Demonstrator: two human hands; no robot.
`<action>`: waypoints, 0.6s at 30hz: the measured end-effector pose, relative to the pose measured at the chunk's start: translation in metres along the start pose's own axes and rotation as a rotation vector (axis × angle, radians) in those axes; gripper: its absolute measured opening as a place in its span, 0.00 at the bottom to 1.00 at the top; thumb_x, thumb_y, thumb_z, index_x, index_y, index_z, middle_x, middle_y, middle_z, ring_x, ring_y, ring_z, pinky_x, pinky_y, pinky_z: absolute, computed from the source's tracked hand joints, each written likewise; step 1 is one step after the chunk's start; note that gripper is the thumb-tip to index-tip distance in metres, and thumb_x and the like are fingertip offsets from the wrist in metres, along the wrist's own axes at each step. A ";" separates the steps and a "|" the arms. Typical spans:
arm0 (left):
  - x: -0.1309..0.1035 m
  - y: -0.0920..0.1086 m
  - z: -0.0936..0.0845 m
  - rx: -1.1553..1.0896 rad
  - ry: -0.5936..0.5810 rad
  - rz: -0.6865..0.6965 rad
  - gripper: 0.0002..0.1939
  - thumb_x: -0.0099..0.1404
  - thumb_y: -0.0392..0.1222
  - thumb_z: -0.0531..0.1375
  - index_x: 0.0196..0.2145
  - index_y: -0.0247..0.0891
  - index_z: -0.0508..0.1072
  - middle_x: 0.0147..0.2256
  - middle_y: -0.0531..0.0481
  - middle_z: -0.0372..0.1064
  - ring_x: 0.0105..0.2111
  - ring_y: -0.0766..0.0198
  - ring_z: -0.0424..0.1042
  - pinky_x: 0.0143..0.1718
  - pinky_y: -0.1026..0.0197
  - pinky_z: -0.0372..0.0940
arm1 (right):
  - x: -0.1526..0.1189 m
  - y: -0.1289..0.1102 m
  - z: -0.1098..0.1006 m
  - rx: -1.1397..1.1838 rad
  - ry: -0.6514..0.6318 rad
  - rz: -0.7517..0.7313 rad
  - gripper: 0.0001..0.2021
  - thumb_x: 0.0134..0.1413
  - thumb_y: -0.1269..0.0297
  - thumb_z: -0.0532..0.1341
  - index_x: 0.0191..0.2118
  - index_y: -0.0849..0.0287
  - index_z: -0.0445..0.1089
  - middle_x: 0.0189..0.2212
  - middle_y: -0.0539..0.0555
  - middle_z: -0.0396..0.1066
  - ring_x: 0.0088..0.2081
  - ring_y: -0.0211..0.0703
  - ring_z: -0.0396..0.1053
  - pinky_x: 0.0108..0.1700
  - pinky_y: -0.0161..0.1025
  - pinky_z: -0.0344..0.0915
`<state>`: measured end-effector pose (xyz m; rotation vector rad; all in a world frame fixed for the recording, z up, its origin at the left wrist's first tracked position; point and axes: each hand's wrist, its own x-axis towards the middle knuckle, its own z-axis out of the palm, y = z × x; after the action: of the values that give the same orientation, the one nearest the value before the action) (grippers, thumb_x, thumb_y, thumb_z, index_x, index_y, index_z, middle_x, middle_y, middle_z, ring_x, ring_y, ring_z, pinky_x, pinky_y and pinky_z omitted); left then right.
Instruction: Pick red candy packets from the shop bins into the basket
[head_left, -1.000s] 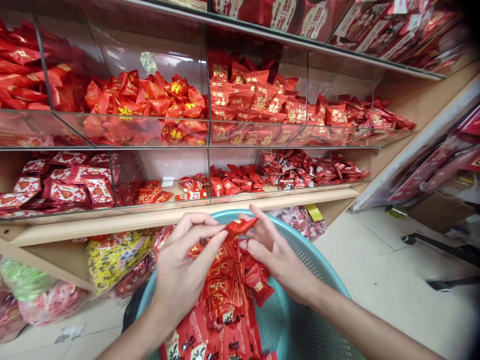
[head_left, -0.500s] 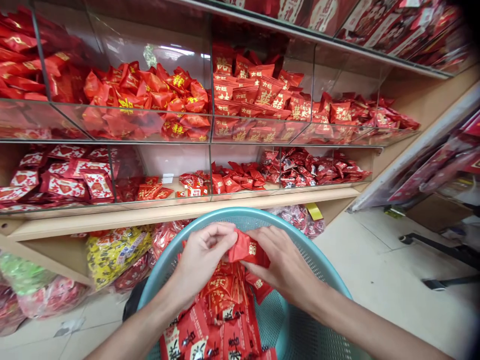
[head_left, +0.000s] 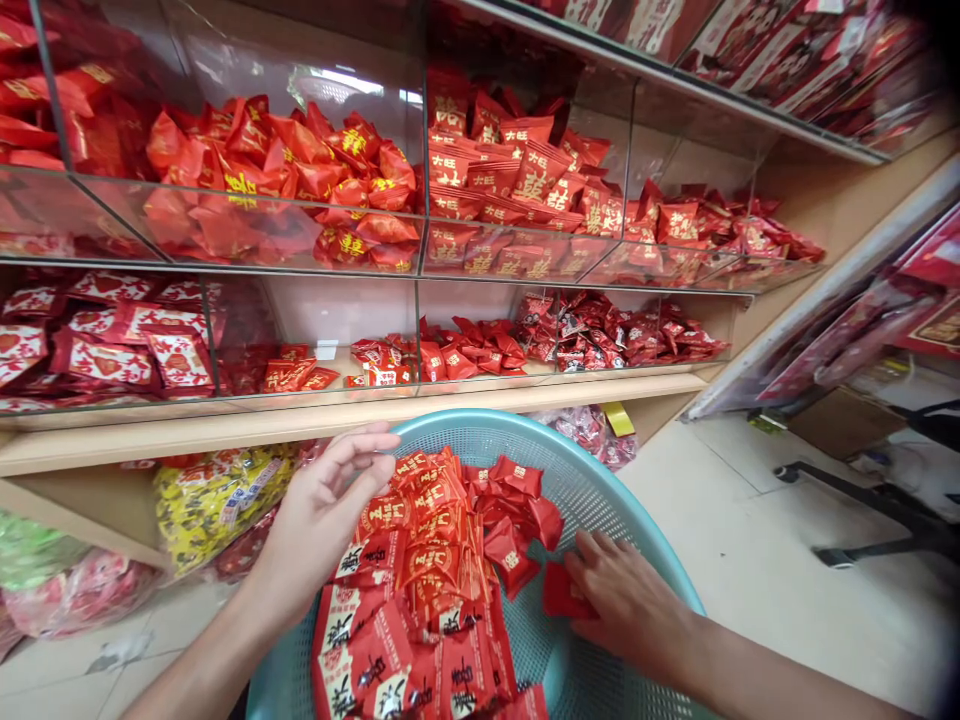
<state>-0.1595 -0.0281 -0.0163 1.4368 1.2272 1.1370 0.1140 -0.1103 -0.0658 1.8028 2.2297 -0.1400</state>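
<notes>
A large teal plastic basket (head_left: pixel 637 480) holds red candy packets (head_left: pixel 375 655) with black and white print, orange-red ones (head_left: pixel 431 510) above them, and small dark red packets (head_left: pixel 517 510) to their right. My left hand (head_left: pixel 330 505) hovers over the basket's left rim, its fingers loosely curled and apart, holding nothing. Inside the basket at the right, my right hand (head_left: pixel 619 595) has its fingers on a small red packet (head_left: pixel 561 592), low over the bare mesh.
Beyond the basket stands a wooden shelf (head_left: pixel 187 432) with clear dividers and piles of red packets (head_left: pixel 532 180). Below it lie a yellow bag (head_left: pixel 217 500) and other bags. A black chair base (head_left: pixel 862 510) is on the floor at the right.
Both hands were together over the basket around a red packet. They have parted: my left hand moved left and is empty, my right hand moved down and right with a red packet. The view shifted slightly.
</notes>
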 end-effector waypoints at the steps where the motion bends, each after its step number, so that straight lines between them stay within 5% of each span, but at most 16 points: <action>1: 0.000 0.000 0.000 -0.001 -0.003 0.005 0.14 0.57 0.48 0.58 0.40 0.40 0.71 0.49 0.47 0.66 0.45 0.59 0.67 0.44 0.60 0.64 | 0.002 -0.002 -0.003 -0.019 -0.021 0.020 0.15 0.42 0.61 0.64 0.38 0.62 0.71 0.38 0.61 0.70 0.41 0.55 0.67 0.41 0.48 0.61; 7: -0.003 0.001 -0.003 -0.006 -0.014 0.025 0.14 0.57 0.48 0.59 0.40 0.40 0.72 0.50 0.46 0.65 0.49 0.56 0.65 0.48 0.57 0.63 | 0.013 -0.008 -0.013 -0.070 -0.135 0.047 0.12 0.49 0.64 0.60 0.39 0.64 0.71 0.36 0.61 0.72 0.41 0.54 0.69 0.43 0.46 0.61; 18: -0.003 0.000 -0.001 0.011 -0.021 0.047 0.14 0.57 0.47 0.58 0.40 0.41 0.72 0.52 0.46 0.64 0.53 0.55 0.61 0.52 0.55 0.59 | 0.028 -0.010 -0.003 -0.001 -0.112 0.082 0.16 0.48 0.61 0.61 0.41 0.67 0.69 0.38 0.64 0.72 0.40 0.56 0.70 0.39 0.45 0.65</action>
<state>-0.1611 -0.0314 -0.0164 1.4895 1.1920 1.1455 0.0986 -0.0853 -0.0717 1.8357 2.0763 -0.2178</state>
